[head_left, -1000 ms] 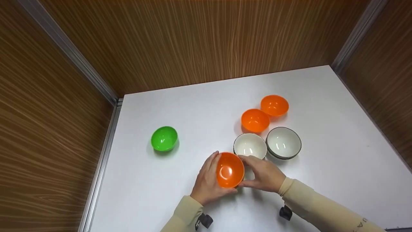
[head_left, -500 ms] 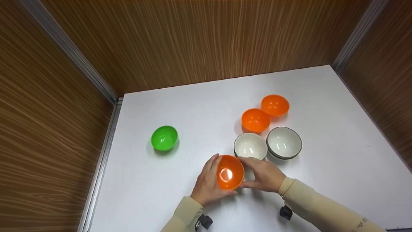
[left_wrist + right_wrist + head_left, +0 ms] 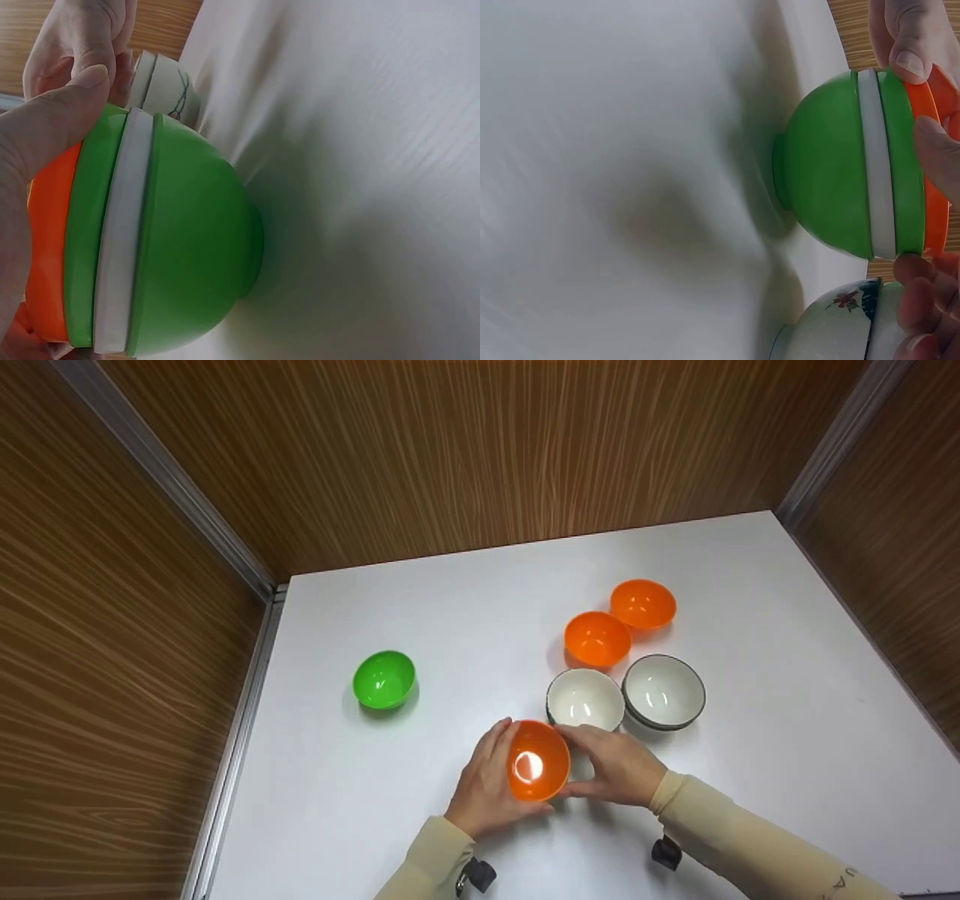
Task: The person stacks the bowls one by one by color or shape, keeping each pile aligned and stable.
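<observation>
Nested bowls stand upright in a stack, its orange bowl (image 3: 538, 765) on top. Beneath it, the left wrist view shows a green bowl (image 3: 93, 232), a white bowl (image 3: 124, 232) and a lower green bowl (image 3: 191, 232), its foot close over the table. My left hand (image 3: 487, 787) curls round the left side of the orange bowl, thumb at the near rim. From the right, my right hand (image 3: 616, 765) holds the rim between thumb and fingers. A white bowl (image 3: 585, 699) with a dark rim sits just behind my right fingers, its near side partly hidden by them.
Right of that white bowl is a stack of white bowls (image 3: 664, 692). Behind are two orange bowls, a nearer one (image 3: 597, 640) and a farther one (image 3: 643, 604). A separate green bowl (image 3: 384, 680) stands at the left. Wood-grain panels (image 3: 480, 457) border the white table (image 3: 450, 607).
The orange bowl has sunk slightly between my hands and shifted a little toward me, mostly between the two earlier frames. Both hands keep nearly the same place; the other bowls stay put.
</observation>
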Motion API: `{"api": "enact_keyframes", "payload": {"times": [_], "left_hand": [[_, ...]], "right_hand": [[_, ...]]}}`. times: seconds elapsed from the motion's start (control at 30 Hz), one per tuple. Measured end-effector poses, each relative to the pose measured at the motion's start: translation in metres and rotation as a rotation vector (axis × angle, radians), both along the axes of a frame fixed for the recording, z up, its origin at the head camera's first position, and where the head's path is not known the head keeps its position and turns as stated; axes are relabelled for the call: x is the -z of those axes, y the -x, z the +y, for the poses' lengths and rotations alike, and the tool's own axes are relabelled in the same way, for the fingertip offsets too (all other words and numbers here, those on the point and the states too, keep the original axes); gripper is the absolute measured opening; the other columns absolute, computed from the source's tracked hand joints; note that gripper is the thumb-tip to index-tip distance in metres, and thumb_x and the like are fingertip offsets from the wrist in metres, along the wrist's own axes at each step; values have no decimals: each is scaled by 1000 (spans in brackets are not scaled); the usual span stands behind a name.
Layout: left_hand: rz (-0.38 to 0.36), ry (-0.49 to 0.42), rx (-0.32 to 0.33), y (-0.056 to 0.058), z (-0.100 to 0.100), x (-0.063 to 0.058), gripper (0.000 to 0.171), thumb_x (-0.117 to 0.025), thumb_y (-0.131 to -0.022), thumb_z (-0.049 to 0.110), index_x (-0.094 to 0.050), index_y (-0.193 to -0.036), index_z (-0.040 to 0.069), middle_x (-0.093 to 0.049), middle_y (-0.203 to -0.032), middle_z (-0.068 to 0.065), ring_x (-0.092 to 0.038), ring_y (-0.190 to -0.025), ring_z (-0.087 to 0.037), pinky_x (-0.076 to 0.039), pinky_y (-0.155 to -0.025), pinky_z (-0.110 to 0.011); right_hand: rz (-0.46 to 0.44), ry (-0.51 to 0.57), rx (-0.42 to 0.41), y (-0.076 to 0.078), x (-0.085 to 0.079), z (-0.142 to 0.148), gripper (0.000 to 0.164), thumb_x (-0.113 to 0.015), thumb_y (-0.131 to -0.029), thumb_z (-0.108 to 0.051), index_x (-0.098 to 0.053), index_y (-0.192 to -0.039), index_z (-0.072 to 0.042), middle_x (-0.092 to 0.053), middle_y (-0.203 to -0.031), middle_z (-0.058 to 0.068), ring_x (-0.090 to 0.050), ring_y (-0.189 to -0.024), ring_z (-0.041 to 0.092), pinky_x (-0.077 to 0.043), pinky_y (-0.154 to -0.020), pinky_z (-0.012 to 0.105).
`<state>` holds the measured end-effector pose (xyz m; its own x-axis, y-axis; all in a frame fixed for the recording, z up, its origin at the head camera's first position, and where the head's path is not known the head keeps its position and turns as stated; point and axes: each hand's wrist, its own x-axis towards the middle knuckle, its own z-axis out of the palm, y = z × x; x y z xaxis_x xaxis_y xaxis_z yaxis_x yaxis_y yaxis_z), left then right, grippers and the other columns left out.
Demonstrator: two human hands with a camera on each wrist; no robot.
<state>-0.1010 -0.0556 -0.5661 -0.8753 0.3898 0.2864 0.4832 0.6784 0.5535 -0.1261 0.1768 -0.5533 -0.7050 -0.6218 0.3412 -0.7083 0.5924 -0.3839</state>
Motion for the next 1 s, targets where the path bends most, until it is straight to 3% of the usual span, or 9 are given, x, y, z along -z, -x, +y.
{"api": "enact_keyframes", "payload": {"times": [0.57,0.83,1.0], "left_hand": [[-14,27,0,-1,-1,0,113,-67,-57,71,-24,-143,12,-26,-144,-8,-31,-128,-18,-36,-100,-33],[-39,6,-2,-1,0,2,120,-75,-54,64,-18,-145,12,-23,-144,-10,-29,-129,-20,-35,-101,-35],[-37,-3,2,-1,0,1,120,-73,-54,66,-17,-145,13,-23,-145,-9,-29,-129,-20,-35,-101,-36]], "right_hand": [[1,-8,-16,1,-1,2,82,-75,-65,-52,-49,-129,-9,-58,-119,3,-57,-104,17,-50,-83,38],[-29,-1,-46,2,-4,6,82,-75,-66,-52,-48,-130,-7,-57,-121,3,-55,-106,16,-48,-87,38],[1,30,-29,6,-10,12,79,-75,-67,-50,-50,-127,-6,-63,-104,2,-60,-86,11,-53,-74,31]]}}
